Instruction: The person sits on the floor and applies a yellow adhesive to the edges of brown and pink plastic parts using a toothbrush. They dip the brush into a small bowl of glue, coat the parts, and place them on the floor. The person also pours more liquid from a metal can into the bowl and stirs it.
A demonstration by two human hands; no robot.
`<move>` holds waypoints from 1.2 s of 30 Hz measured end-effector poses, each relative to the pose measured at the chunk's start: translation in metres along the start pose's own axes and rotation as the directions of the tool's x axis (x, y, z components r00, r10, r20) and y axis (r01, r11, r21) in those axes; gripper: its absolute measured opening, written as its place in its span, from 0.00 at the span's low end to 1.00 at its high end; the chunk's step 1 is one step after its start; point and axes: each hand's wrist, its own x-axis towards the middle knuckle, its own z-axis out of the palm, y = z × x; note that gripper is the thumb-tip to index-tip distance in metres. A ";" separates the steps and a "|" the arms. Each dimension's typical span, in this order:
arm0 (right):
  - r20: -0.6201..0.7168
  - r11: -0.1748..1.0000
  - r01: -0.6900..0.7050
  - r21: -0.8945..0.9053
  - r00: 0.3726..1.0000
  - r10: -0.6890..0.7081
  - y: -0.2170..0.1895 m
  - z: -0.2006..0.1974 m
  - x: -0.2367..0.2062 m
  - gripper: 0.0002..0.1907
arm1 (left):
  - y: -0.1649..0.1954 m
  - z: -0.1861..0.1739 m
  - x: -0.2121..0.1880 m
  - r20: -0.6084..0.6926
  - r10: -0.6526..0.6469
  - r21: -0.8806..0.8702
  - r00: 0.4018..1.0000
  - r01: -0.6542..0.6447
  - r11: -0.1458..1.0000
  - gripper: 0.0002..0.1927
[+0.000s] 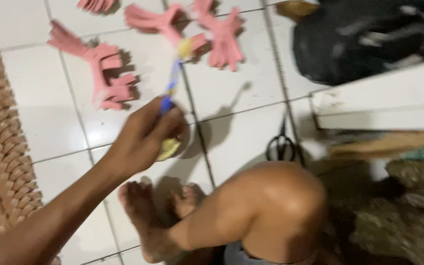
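Bent knee [276,206] lowest in the head view, bare feet [148,216] beside it on white floor tiles [241,88]. Left hand [148,135] raised above the feet, fingers pinched together on a thin blue stick [170,91] with a yellow tip [184,47]; something yellow [169,147] tucked under the palm. Right hand out of sight. Pink cut shapes [106,73] scattered on the tiles beyond the stick, the tip just over one of them. Black scissors [280,145] flat on the floor right of the hand, near the knee. Woven tan mat [1,147] along the left edge. White board [384,100] and dark bag [364,39] at upper right
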 end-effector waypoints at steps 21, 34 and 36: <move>0.072 1.000 -0.017 0.019 0.997 0.016 -0.044 0.003 0.044 0.15 | -0.001 -0.018 0.082 0.122 0.200 -0.284 0.972 -0.159 0.946 0.16; 0.215 0.949 0.295 0.108 0.925 -0.312 -0.085 -0.029 0.010 0.15 | 0.000 0.039 -0.020 0.005 0.111 -0.252 0.994 -0.106 0.962 0.16; 0.111 0.931 0.349 0.110 0.926 -0.360 -0.082 -0.043 -0.013 0.16 | 0.010 0.048 -0.029 -0.010 0.155 -0.385 0.988 -0.147 0.911 0.14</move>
